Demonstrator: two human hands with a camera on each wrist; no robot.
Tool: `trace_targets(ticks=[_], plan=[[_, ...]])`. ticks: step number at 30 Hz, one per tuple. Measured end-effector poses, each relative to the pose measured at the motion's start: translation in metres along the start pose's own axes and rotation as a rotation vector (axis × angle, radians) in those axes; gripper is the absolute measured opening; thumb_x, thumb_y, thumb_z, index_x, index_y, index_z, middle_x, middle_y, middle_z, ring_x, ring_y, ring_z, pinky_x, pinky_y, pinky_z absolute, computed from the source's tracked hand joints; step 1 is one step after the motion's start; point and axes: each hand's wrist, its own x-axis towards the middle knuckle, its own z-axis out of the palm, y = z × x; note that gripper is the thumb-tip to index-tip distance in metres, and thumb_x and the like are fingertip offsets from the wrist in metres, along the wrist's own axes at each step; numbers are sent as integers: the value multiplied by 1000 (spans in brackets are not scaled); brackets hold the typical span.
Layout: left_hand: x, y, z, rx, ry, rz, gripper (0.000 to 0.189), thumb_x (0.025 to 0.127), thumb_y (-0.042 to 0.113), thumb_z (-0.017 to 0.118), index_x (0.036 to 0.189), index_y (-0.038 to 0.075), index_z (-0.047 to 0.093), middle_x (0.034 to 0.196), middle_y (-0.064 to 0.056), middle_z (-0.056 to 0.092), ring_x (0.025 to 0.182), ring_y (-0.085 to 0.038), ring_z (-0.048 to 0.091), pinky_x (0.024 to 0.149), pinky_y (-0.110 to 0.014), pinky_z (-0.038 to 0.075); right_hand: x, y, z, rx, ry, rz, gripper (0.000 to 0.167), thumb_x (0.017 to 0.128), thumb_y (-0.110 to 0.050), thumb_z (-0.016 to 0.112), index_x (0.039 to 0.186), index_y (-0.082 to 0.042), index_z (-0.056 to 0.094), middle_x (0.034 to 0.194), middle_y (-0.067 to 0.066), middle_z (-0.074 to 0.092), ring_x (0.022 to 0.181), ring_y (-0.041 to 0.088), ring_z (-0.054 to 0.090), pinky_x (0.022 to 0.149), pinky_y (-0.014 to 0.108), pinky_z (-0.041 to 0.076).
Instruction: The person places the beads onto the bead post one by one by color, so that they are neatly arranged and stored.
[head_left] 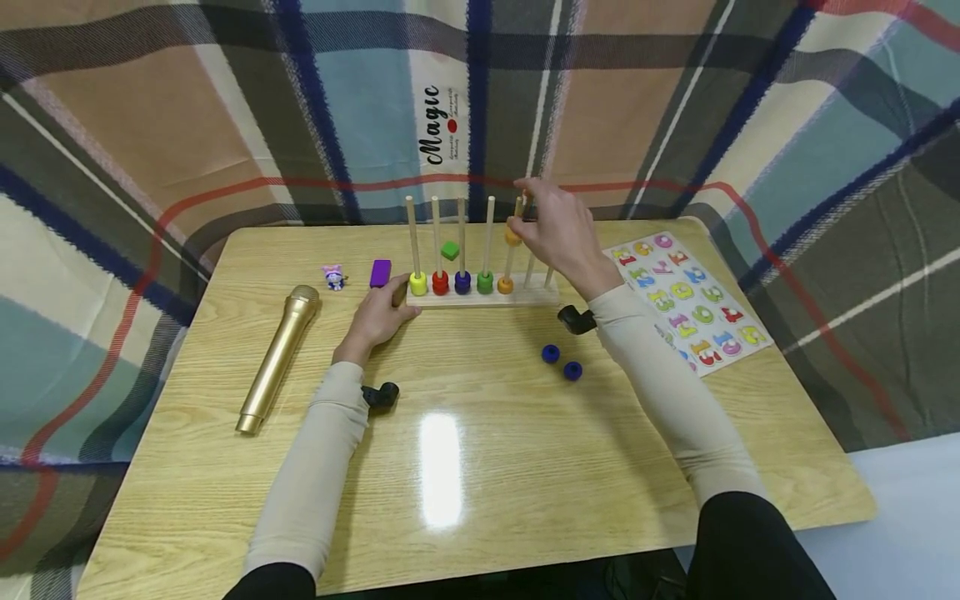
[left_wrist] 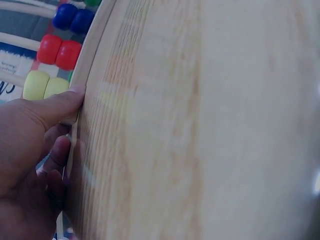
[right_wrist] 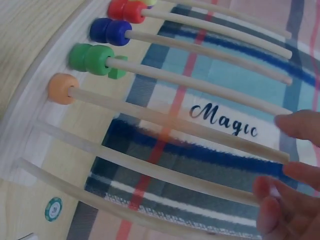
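A wooden peg stand (head_left: pixel 540 297) carries a row of upright pegs. Pairs of yellow (left_wrist: pixel 36 85), red (left_wrist: pixel 68 55), blue (left_wrist: pixel 64 16) and green beads (right_wrist: pixel 98 60) sit low on separate pegs. One orange bead (right_wrist: pixel 63 88) rests at the foot of its peg. A second orange bead (head_left: pixel 513 237) is high on that peg, just below my right thumb; in the right wrist view it is a blurred streak. My right hand (head_left: pixel 558 227) hovers at the peg tops, fingers parted around nothing. My left hand (head_left: pixel 377 315) grips the stand's left end, thumb on the front edge.
Two dark blue beads (head_left: pixel 562 362) lie in front of the stand. A sticker sheet (head_left: pixel 686 300) is at right, partly under the right arm. A gold microphone (head_left: pixel 279 358), small figurine (head_left: pixel 334 277) and purple block (head_left: pixel 380 272) lie left; a green block (head_left: pixel 450 250) is behind the pegs.
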Motion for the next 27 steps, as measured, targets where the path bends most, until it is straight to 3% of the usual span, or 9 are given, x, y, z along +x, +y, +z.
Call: trace_targets(ticks=[4,6,8,11,15,17,20,25,27], plan=[[-1,0,0,6,1,-1,74,104,20,71,168,8,35,133,-34,60,128,-46,55,114,-62,40,-16,6,5,61,183,-80,50,104,-29,71,148,-8,60,143,16,59,86,30,65,65,43,51],[-1,0,-1,11,5,1,74,104,20,71,167,7,35,120,-30,61,114,-43,57,107,-60,44,-29,11,10,85,271,-139,38,103,-22,69,137,-4,66,128,17,63,77,29,60,62,42,48],[-1,0,-2,16,7,4,73,105,21,70,167,7,35,110,-26,60,104,-39,54,100,-58,44,-46,18,18,55,273,-165,27,102,-19,69,124,-3,71,113,16,67,76,28,59,60,40,48],[0,0,-2,14,4,7,73,105,21,70,168,8,35,110,-24,59,103,-38,53,99,-58,44,-77,28,30,-64,67,-122,27,101,-23,72,117,-2,73,103,15,70,81,30,64,65,42,54],[0,0,-3,2,-2,-5,74,105,22,70,168,9,34,117,-27,60,109,-39,54,102,-60,44,-116,37,46,-232,-397,-4,56,102,-41,73,137,1,63,121,23,67,104,39,68,87,51,58],[0,0,-2,1,0,-7,74,105,21,70,168,9,34,119,-28,60,110,-40,54,103,-60,44,-131,39,52,-267,-546,37,63,103,-45,71,143,2,57,125,26,63,110,42,65,93,56,56],[0,-1,-2,1,2,-1,73,105,21,70,168,9,34,119,-27,59,109,-40,54,101,-60,44,-145,41,58,-280,-573,13,51,104,-39,70,134,1,60,118,24,67,106,41,67,91,56,56],[0,-1,0,3,-6,1,73,106,21,70,168,8,34,116,-27,58,106,-40,53,99,-59,43,-150,45,62,-282,-453,-94,24,103,-23,72,115,-1,70,103,18,72,93,36,70,81,52,59],[1,0,1,-2,-11,3,73,106,21,69,168,8,34,126,-31,60,116,-43,56,106,-59,43,-147,46,60,-259,-424,-102,23,103,-21,73,116,-3,72,102,16,72,91,34,70,77,49,60]])
